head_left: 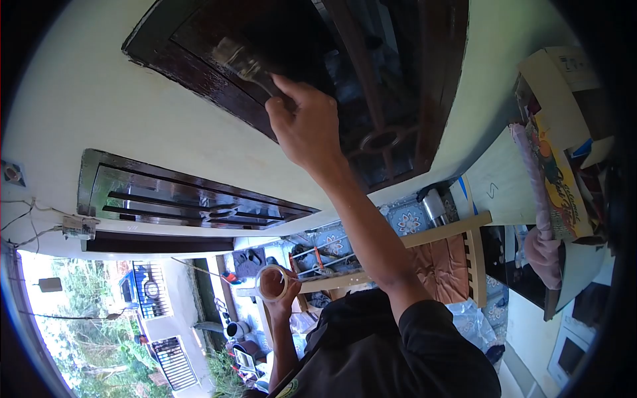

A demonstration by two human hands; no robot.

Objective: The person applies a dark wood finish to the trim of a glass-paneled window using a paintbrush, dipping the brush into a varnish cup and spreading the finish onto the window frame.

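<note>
My right hand is raised, its fingers wrapped round the handle of a paintbrush. The brush's bristles, smeared by motion, are at the dark brown wooden frame of a window with dark glass. Lower down, my left hand holds a round open container with brownish liquid in it. The container is well below the brush, in front of my body.
A second dark-framed window is on the pale wall. To the right, cardboard boxes stand on a cabinet. Below are a wooden bench with a brown cushion, patterned floor tiles and a bucket.
</note>
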